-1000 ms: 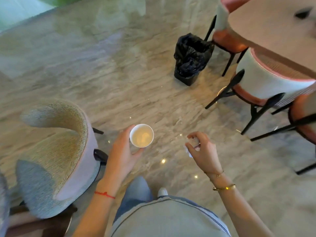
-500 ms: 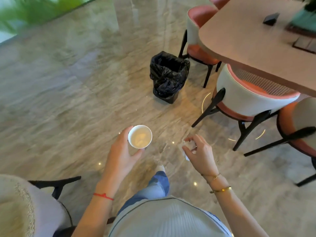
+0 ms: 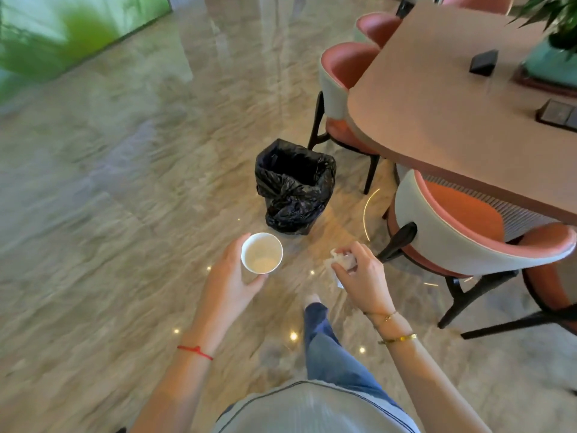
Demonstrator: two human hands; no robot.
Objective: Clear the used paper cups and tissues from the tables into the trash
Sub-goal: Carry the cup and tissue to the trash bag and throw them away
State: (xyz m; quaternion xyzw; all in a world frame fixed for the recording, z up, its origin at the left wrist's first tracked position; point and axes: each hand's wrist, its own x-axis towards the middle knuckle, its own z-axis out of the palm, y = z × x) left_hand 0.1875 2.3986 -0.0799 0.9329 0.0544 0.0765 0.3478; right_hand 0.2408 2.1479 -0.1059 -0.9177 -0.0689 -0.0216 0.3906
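My left hand (image 3: 229, 282) grips a white paper cup (image 3: 261, 253), held upright with its mouth facing up. My right hand (image 3: 363, 278) pinches a crumpled white tissue (image 3: 342, 260). A small trash bin lined with a black bag (image 3: 295, 185) stands on the marble floor just ahead of both hands, its mouth open. The cup is a short way in front of the bin's near side, and the tissue is to the bin's lower right.
A long wooden table (image 3: 452, 114) runs along the right, with small dark objects and a potted plant (image 3: 552, 35) on it. Orange-and-white chairs (image 3: 462, 242) stand tucked along its near side, one right beside the bin. Open marble floor lies to the left.
I have walked toward the bin, which now appears closer and nearer the centre. The woven chair at the left has left the view. Both hands keep their hold on cup and tissue.
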